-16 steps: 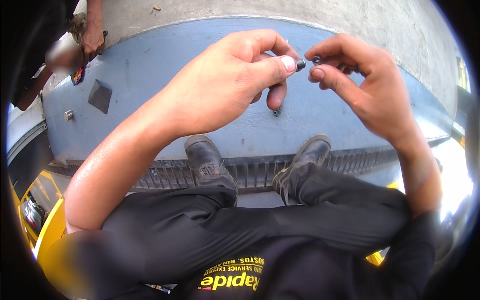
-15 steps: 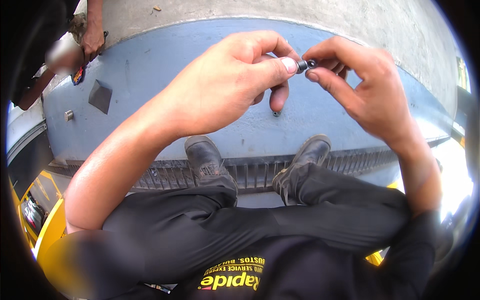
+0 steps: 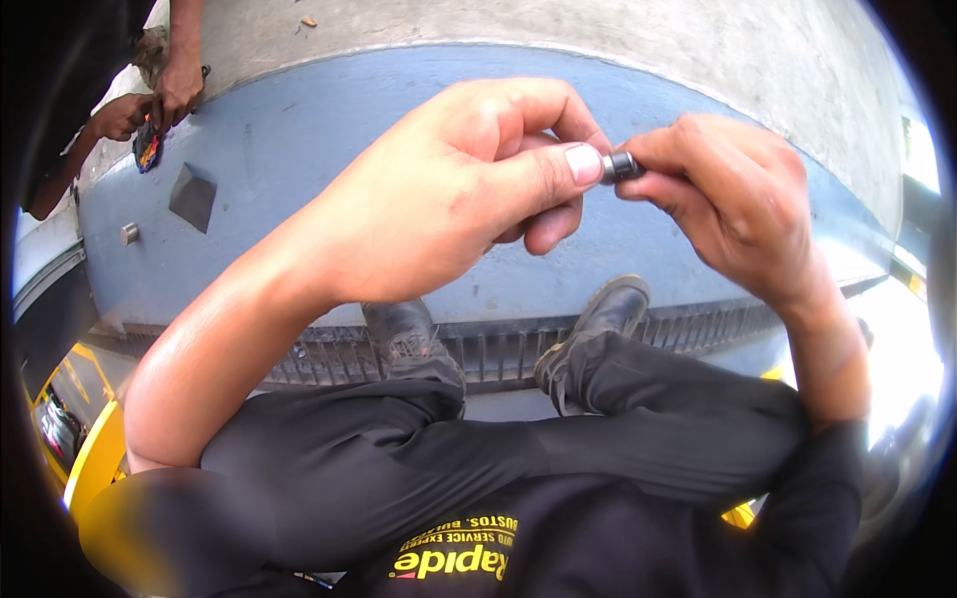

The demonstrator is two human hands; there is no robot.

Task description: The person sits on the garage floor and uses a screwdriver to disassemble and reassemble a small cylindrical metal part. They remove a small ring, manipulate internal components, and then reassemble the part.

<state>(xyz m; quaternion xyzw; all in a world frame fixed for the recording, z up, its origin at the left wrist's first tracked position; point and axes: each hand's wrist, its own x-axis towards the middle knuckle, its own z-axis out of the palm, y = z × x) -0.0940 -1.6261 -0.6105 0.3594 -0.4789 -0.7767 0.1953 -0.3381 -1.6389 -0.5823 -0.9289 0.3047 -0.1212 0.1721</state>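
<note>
Thumb and fingertips of my left hand pinch one end of a small dark metal cylinder with a shiny band. My right hand pinches a small black ring-like piece, which now sits against the cylinder's right end. Whether the two are joined or only touching, I cannot tell. Both hands are held up over the blue-painted floor, the other fingers of the left curled under its palm.
A dark pyramid-shaped block and a small metal cylinder stand on the blue floor at left. Past them, another person's hands hold a colourful item. A slotted drain grate runs beneath my boots.
My right hand has brought the black piece against the cylinder's end, its fingers closing in and turning. A small dark piece seen under my left fingers earlier is out of sight now.
</note>
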